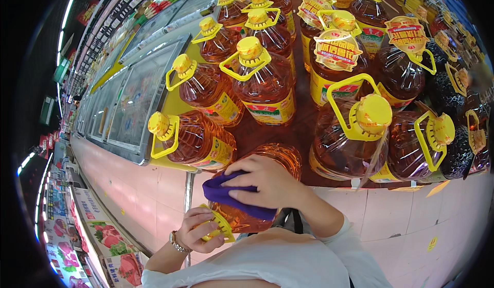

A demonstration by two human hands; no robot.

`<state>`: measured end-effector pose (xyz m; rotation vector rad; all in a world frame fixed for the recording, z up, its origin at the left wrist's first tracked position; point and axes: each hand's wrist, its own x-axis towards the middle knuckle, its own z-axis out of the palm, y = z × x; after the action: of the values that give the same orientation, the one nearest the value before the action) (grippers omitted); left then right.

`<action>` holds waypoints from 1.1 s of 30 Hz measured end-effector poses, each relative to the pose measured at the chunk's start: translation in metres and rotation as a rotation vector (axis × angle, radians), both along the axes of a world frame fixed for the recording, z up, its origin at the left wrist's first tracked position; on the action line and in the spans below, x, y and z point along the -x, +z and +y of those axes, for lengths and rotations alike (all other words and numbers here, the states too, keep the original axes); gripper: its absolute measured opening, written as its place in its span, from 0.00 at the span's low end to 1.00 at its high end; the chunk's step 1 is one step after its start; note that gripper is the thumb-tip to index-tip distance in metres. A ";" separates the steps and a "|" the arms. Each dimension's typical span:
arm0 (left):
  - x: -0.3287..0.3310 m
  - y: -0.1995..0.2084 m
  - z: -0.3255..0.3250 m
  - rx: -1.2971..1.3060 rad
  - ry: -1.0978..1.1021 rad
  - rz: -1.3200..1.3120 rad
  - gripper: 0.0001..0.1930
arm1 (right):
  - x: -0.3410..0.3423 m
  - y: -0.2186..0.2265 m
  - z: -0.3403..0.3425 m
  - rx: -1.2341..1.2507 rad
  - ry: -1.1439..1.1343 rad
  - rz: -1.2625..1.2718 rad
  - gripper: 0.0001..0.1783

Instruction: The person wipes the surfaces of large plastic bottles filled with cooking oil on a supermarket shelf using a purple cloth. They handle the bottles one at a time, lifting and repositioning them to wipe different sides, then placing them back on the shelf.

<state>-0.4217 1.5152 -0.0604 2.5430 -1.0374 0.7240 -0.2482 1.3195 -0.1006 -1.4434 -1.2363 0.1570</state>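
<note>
A large clear bottle of amber cooking oil (280,157) lies tilted toward me at the front edge of the display table, its cap end close to my body. My left hand (201,230) is closed round the yellow cap and handle (222,225) of that bottle; a metal watch sits on the wrist. With my right hand (265,182) I press a folded purple cloth (231,189) against the bottle's upper side. The fingers are bent over the cloth, and part of the bottle is hidden beneath hand and cloth.
Several similar oil bottles (265,85) with yellow caps and handles stand close by on the dark red table (280,133). Dark bottles (457,154) are at the right. Glass-topped freezers (136,97) run along the left, above a pale pink tiled floor (139,195).
</note>
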 end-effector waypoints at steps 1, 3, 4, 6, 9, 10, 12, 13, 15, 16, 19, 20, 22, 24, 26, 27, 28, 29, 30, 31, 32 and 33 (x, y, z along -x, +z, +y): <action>0.007 -0.005 -0.002 0.012 0.034 -0.010 0.13 | -0.006 -0.006 0.002 0.000 0.021 0.021 0.12; 0.005 -0.011 -0.001 0.063 0.054 -0.042 0.13 | -0.026 -0.022 0.008 -0.012 -0.095 0.007 0.09; 0.000 -0.010 -0.002 0.039 0.078 -0.047 0.13 | -0.042 -0.046 0.005 0.100 -0.223 0.058 0.10; -0.013 0.003 -0.008 0.008 0.108 -0.032 0.14 | -0.065 -0.098 -0.009 0.165 -0.452 0.288 0.08; -0.034 0.017 -0.009 0.011 0.167 0.010 0.16 | -0.032 -0.085 -0.016 -0.049 -0.660 0.302 0.08; -0.045 0.019 -0.009 0.022 0.184 0.005 0.16 | -0.005 -0.041 -0.022 -0.045 -0.684 0.221 0.09; -0.076 0.028 -0.017 0.040 0.184 0.009 0.15 | 0.037 0.005 -0.043 -0.082 -0.725 0.071 0.11; -0.094 0.037 -0.024 0.046 0.175 0.018 0.15 | 0.048 0.014 -0.059 -0.121 -0.733 0.005 0.12; -0.124 0.042 -0.041 0.063 0.184 0.030 0.14 | 0.059 0.035 -0.093 -0.193 -0.862 -0.130 0.16; -0.137 0.041 -0.047 0.075 0.170 0.042 0.14 | 0.061 0.046 -0.114 -0.221 -0.915 -0.242 0.17; -0.169 0.041 -0.061 0.043 0.137 0.085 0.10 | 0.048 0.106 -0.162 -0.165 -0.980 -0.646 0.20; -0.177 0.040 -0.059 0.030 0.101 0.124 0.10 | 0.037 0.132 -0.162 -0.020 -0.968 -0.775 0.19; -0.191 0.055 -0.052 -0.125 -0.035 0.351 0.13 | 0.004 0.182 -0.143 0.242 -0.896 -1.033 0.15; -0.211 0.075 -0.018 -0.034 -0.120 0.479 0.16 | -0.044 0.212 -0.100 0.367 -0.703 -1.145 0.15; -0.242 0.092 0.021 -0.118 -0.113 0.373 0.20 | -0.074 0.220 -0.067 0.486 -0.590 -0.897 0.17; -0.259 0.096 0.040 -0.249 -0.036 0.209 0.23 | -0.084 0.221 -0.048 0.648 -0.506 -0.806 0.15; -0.268 0.084 0.053 -0.293 0.109 0.116 0.19 | -0.095 0.220 -0.025 0.806 -0.410 -0.714 0.14; -0.283 0.076 0.067 -0.380 0.052 0.145 0.17 | -0.102 0.221 -0.004 1.062 -0.237 -0.746 0.13; -0.299 0.073 0.072 -0.451 -0.014 0.171 0.15 | -0.115 0.204 0.006 0.846 0.006 -1.102 0.11; -0.319 0.071 0.073 -0.522 -0.089 0.197 0.13 | -0.135 0.181 0.014 0.604 0.261 -1.416 0.10; -0.337 0.068 0.073 -0.518 -0.016 0.312 0.09 | -0.145 0.167 0.031 0.509 0.329 -1.464 0.10; -0.347 0.086 0.071 -0.474 -0.117 0.423 0.09 | -0.151 0.152 0.049 0.415 0.392 -1.493 0.10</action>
<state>-0.0744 1.5858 0.0254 2.8008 -1.3006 -0.1168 -0.0971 1.3685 0.0511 -1.6205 -2.8165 -0.5499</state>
